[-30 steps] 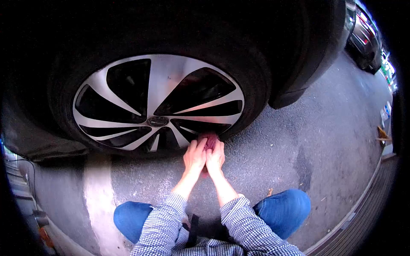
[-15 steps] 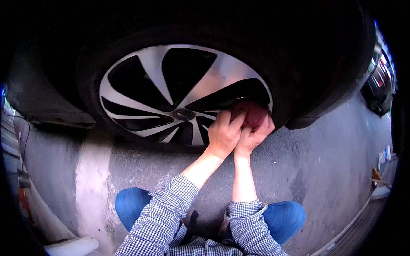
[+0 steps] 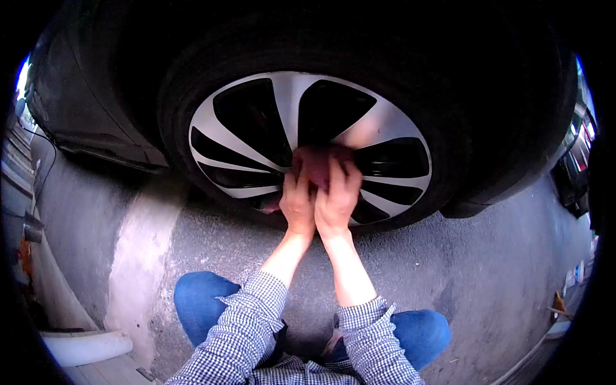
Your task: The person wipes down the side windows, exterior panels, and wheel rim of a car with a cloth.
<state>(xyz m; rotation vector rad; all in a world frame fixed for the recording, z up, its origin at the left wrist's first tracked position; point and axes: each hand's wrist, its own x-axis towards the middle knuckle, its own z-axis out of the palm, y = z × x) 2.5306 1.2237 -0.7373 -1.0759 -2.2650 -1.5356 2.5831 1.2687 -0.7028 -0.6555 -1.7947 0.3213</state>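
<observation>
Work on the silver and black, multi-spoked metal wheel appears to be under way and not complete. A dark red, bunched, soft-looking cloth lies over the wheel's centre, hiding the hub. The bare left hand and bare right hand are side by side, fingers bent, both gripping the cloth and seemingly pressing it to the wheel. A reddish patch beside the left hand may be a loose end of the cloth; this cannot be confirmed. The uncovered silver spokes look bright, but whether they are finished cannot be established. The dark recesses between them are too dim to judge. Neither hand is on the black rubber tyre. Outstanding, in this assessment: at least the covered centre
</observation>
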